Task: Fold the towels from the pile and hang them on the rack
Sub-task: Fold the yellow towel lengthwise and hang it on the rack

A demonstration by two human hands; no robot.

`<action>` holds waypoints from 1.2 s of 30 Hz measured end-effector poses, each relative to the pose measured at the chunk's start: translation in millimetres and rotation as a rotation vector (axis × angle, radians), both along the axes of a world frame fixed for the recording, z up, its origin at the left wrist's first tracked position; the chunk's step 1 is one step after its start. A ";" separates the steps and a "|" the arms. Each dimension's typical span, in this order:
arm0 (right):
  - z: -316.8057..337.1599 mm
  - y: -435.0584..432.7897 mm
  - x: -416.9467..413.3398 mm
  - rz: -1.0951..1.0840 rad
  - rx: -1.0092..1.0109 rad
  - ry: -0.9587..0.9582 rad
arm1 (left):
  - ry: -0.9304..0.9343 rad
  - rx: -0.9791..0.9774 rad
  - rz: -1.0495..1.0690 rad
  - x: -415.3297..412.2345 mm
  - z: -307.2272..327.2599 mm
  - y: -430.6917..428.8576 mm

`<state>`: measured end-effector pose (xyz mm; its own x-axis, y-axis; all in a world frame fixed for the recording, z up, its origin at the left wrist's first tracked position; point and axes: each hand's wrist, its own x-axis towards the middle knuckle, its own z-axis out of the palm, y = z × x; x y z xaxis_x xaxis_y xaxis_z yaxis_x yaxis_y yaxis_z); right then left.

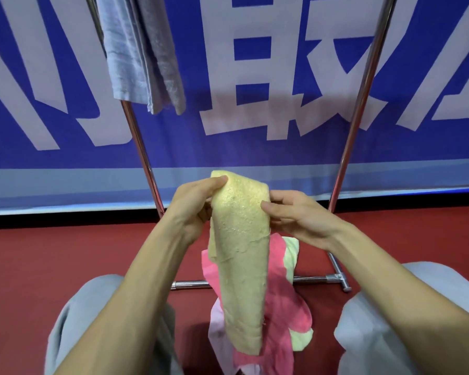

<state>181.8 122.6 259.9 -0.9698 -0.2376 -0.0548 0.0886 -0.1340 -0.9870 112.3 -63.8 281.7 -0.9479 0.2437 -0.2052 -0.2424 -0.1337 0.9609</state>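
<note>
A yellow towel point(243, 266), folded into a long narrow strip, hangs down in front of me. My left hand point(192, 209) grips its upper left edge with the thumb on top. My right hand point(295, 215) pinches its upper right edge. Below it on the red floor lies the pile of towels point(284, 307) in pink, pale green and light pink. The metal rack point(144, 155) stands just behind, and a grey-blue towel point(141, 55) hangs from its top at the upper left.
A blue banner with large white characters point(255, 77) covers the wall behind the rack. The rack's base bar point(322, 278) lies on the red floor beside the pile. My knees in grey trousers point(73, 320) frame the pile on both sides.
</note>
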 end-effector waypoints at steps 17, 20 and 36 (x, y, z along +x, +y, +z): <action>-8.5 23.7 -12.0 -0.486 -0.181 -0.088 | 0.119 -0.303 -0.299 18.7 -36.9 40.1; -3.5 26.4 -11.5 -0.462 -0.290 -0.097 | 0.123 -0.269 -0.308 22.7 -34.4 44.4; -7.4 16.0 -12.8 -0.293 -0.133 -0.250 | 0.187 0.081 -0.105 16.0 -6.1 25.6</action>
